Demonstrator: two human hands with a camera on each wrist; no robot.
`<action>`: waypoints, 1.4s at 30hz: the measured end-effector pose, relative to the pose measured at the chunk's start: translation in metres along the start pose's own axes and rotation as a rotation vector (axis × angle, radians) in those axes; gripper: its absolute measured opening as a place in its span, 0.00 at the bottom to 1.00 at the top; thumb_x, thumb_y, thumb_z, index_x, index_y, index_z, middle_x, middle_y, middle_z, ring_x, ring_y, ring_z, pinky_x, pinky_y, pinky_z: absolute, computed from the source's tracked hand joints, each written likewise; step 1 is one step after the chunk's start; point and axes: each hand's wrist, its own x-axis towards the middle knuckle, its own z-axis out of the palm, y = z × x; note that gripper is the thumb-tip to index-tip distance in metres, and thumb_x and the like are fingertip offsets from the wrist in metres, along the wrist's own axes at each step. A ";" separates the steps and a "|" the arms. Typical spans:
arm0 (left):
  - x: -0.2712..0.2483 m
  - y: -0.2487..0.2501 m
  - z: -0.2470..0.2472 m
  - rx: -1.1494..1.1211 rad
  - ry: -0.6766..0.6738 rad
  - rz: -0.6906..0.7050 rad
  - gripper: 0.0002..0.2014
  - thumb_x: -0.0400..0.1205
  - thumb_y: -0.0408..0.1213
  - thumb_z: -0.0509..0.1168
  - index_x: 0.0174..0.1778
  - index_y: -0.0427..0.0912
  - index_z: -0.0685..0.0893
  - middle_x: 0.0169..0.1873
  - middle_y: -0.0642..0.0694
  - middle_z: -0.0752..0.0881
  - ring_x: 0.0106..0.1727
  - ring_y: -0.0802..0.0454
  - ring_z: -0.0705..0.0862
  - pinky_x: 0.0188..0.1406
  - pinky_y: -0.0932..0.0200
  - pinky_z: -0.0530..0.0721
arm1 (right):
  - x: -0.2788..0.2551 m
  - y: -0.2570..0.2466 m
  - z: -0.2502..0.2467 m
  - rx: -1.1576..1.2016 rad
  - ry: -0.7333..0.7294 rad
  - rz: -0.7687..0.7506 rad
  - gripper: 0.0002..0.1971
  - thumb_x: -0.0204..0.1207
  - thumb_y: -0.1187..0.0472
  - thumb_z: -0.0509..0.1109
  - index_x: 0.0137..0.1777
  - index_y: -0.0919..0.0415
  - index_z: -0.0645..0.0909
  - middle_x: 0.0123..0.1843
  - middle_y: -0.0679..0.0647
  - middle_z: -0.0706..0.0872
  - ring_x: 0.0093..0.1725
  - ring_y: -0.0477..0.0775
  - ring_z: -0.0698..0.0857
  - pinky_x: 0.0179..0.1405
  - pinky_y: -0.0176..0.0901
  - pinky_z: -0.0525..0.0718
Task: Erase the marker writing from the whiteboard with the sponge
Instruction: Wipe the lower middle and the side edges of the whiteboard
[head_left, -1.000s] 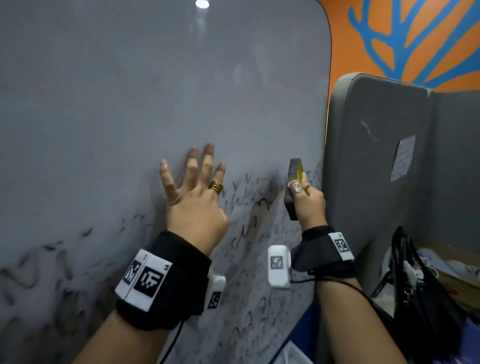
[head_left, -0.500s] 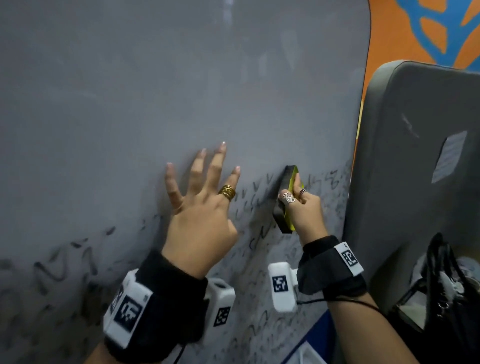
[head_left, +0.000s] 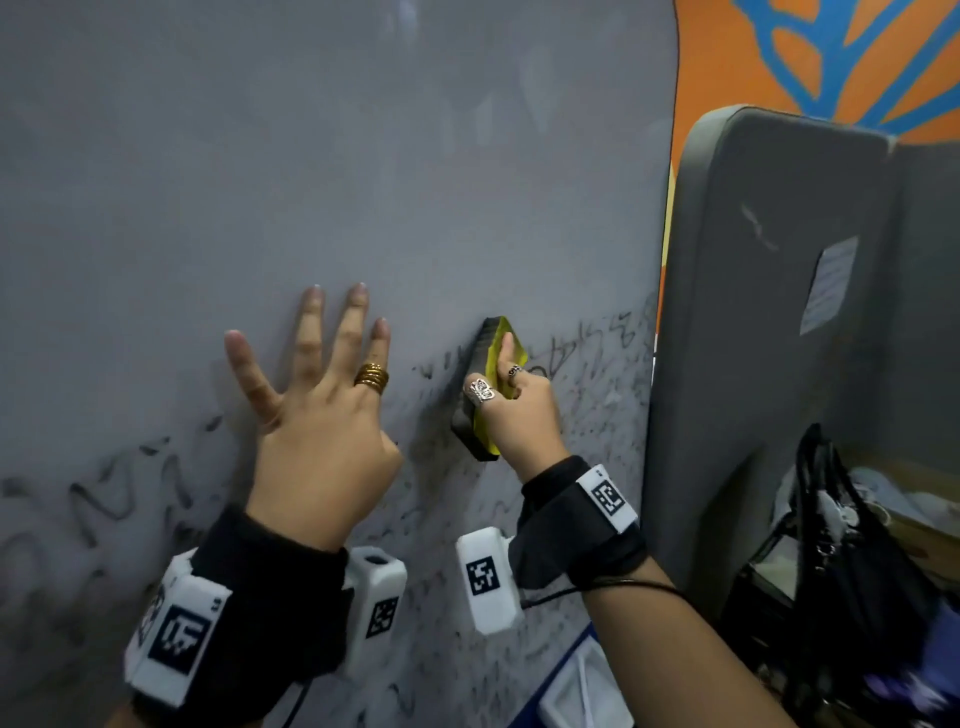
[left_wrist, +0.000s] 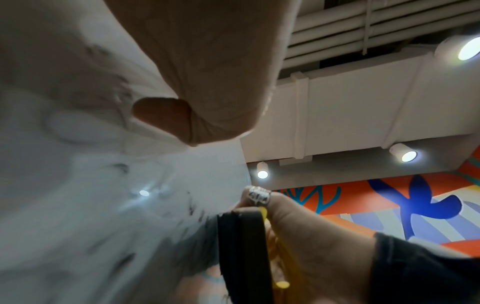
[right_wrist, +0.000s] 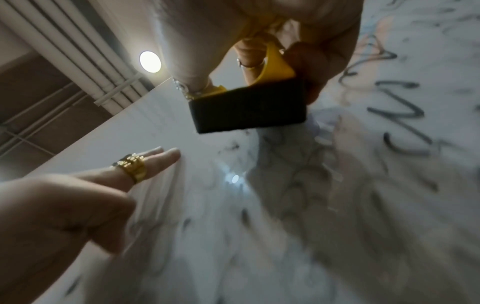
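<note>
The whiteboard (head_left: 363, 182) fills the head view, wiped grey above and covered with smeared black marker writing (head_left: 587, 348) below. My right hand (head_left: 511, 402) grips a sponge eraser (head_left: 480, 395) with a yellow back and black felt pad, pad pressed to the board at the upper edge of the writing. The right wrist view shows that sponge (right_wrist: 249, 107) from below, fingers curled round its yellow back. My left hand (head_left: 317, 395) lies flat on the board, fingers spread, to the left of the sponge. More marker writing (head_left: 104, 499) runs at lower left.
A grey padded partition (head_left: 769, 338) with a paper note (head_left: 828, 283) stands just right of the board's edge. A black bag (head_left: 841, 561) sits at lower right. An orange and blue mural wall (head_left: 805, 57) rises behind.
The right hand has carried the sponge down and left across the board over the writing. The left hand stays flat on the board, fingers a little more spread.
</note>
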 end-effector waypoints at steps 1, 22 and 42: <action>-0.002 -0.004 0.000 0.006 0.006 0.020 0.43 0.62 0.34 0.49 0.79 0.47 0.68 0.84 0.46 0.53 0.83 0.44 0.45 0.64 0.35 0.13 | -0.007 -0.003 0.004 -0.012 0.000 -0.004 0.37 0.71 0.52 0.72 0.79 0.50 0.63 0.72 0.53 0.77 0.73 0.53 0.74 0.75 0.49 0.70; -0.074 -0.107 -0.034 -0.093 0.128 -0.013 0.41 0.65 0.35 0.52 0.81 0.42 0.63 0.83 0.41 0.51 0.84 0.44 0.49 0.68 0.36 0.20 | -0.050 -0.042 0.022 0.161 0.110 0.142 0.26 0.64 0.49 0.68 0.60 0.63 0.83 0.54 0.52 0.86 0.57 0.54 0.81 0.64 0.50 0.77; -0.121 -0.175 -0.035 0.092 0.027 -0.046 0.46 0.65 0.35 0.60 0.82 0.49 0.52 0.84 0.43 0.44 0.84 0.46 0.42 0.68 0.35 0.17 | -0.179 -0.084 0.113 -0.047 -0.263 -0.012 0.36 0.74 0.48 0.67 0.81 0.50 0.59 0.77 0.51 0.72 0.77 0.53 0.69 0.78 0.50 0.65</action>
